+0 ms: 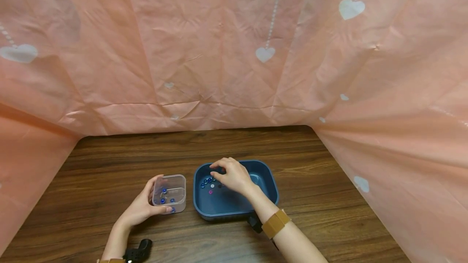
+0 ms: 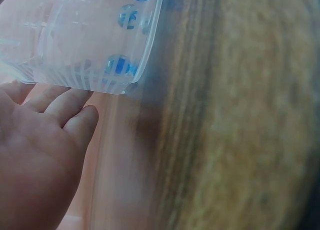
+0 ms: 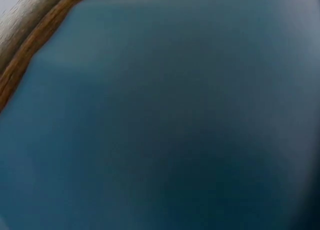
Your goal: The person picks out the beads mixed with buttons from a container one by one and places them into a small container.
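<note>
Tray (image 1: 237, 215), dark blue, rounded-rectangular and glossy, sits on the brown wood-grained tabletop (image 1: 109, 165) and serves as the landmark. Just beside its left end is the clear, rounded-square plastic container (image 1: 180, 207), holding several round, glassy blue marbles (image 1: 163, 201). The person's left hand (image 1: 140, 208) grips this container, thumb along the wall nearest the person and fingers around the side away from the tray, probably to steady it while leaving its mouth uncovered. The right hand (image 1: 234, 175) hovers over the tray, angled toward the left end, where more blue glassy marbles (image 1: 209, 180) cluster; its thumb and forefinger are bent and parted, with nothing visible between them, a posture that seems suited to small pieces. On the tray floor, nearer the person than those marbles, lie a small white round piece (image 1: 212, 186) and a small magenta ring (image 1: 210, 192). The right hand covers part of the tray's middle, so whatever lies beneath, and its other fingers, cannot be made out. The right wrist view is mostly a blue blur, and the left wrist view cuts off the container's top.
</note>
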Demonstrator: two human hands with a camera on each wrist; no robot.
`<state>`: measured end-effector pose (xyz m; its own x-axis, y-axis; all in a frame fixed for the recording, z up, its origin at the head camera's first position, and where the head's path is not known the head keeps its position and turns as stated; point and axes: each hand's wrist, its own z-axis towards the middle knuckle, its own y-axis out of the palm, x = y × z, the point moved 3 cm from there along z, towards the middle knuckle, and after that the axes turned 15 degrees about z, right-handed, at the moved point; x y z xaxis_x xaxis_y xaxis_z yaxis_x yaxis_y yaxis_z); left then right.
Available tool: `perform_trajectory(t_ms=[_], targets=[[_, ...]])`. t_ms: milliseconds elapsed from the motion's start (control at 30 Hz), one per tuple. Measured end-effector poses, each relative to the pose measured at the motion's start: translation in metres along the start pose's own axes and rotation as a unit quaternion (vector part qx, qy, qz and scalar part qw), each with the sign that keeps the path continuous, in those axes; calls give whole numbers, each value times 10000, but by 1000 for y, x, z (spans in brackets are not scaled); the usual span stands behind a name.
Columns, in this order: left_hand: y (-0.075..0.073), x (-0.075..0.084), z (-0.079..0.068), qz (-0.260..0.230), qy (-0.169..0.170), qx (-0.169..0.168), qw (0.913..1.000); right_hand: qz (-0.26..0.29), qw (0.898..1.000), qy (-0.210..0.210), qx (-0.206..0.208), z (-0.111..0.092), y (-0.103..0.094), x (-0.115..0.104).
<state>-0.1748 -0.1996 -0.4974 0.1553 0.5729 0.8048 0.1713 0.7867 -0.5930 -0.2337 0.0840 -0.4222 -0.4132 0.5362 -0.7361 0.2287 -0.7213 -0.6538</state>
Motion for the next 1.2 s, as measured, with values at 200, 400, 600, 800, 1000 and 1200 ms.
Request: perform_trajectory(t_ms=[200, 400, 600, 800, 1000, 1200], targets=[[0, 0, 0, -23, 5, -9, 10000, -68, 9999, 49, -63, 1, 1, 2], [0, 0, 0, -23, -12, -10, 10000, -117, 9999, 66, -109, 3, 3, 5], [-1, 0, 1, -15, -36, -30, 10000, -106, 9997, 138, -175, 5, 6, 10], [-1, -1, 1, -41, 15, -43, 10000, -126, 9996, 170, -212, 6, 8, 13], [-1, -1, 1, -4, 14, -39, 10000, -210, 9992, 181, -288, 8, 9, 13], [-1, 0, 1, 33, 1, -28, 10000, -233, 9992, 166, -284, 10, 11, 14]])
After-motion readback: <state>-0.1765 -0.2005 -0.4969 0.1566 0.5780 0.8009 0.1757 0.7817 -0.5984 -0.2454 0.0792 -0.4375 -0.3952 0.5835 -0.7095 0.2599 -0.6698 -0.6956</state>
